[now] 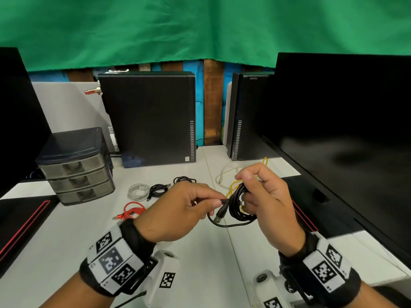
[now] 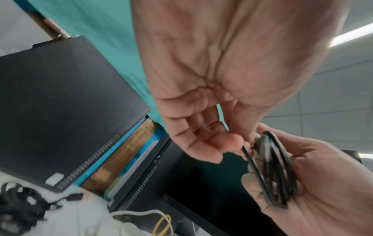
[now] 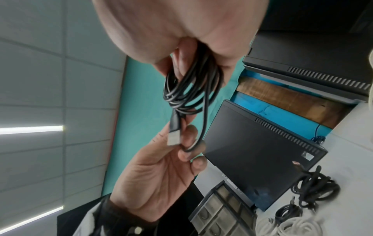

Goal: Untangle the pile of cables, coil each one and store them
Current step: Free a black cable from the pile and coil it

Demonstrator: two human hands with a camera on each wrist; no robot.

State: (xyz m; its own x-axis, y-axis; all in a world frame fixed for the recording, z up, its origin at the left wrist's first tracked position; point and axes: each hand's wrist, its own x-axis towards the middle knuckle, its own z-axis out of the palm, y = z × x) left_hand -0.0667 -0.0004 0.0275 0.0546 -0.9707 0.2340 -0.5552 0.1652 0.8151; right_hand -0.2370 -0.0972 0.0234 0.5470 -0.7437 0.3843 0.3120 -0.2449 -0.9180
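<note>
The right hand is holding a coiled black USB cable above the white desk, its fingers curled through and around the loops. The left hand is pinching the cable's free tail just behind the USB-A plug, thumb and forefinger closed on the strand.

From the right hand's grip, the coil is hanging toward 7 o'clock in the head view, its long axis running roughly from 1 to 7. The plug is pointing down toward 7 o'clock as well, lying just beside the coil's left edge, and a short slack loop is sagging beneath both hands. The left hand is the nearer one to the loose end, so tucking or wrapping that tail looks like its job, while the right hand steadies the bundle.

The three-drawer organizer is sitting at 10 o'clock from the hands, well apart. Coiled white, black and red cables are lying between it and the hands; a yellow and white tangle is at 12 o'clock.

No brand or writing is readable on the cable; the wristbands are showing only square black-and-white marker patterns.
</note>
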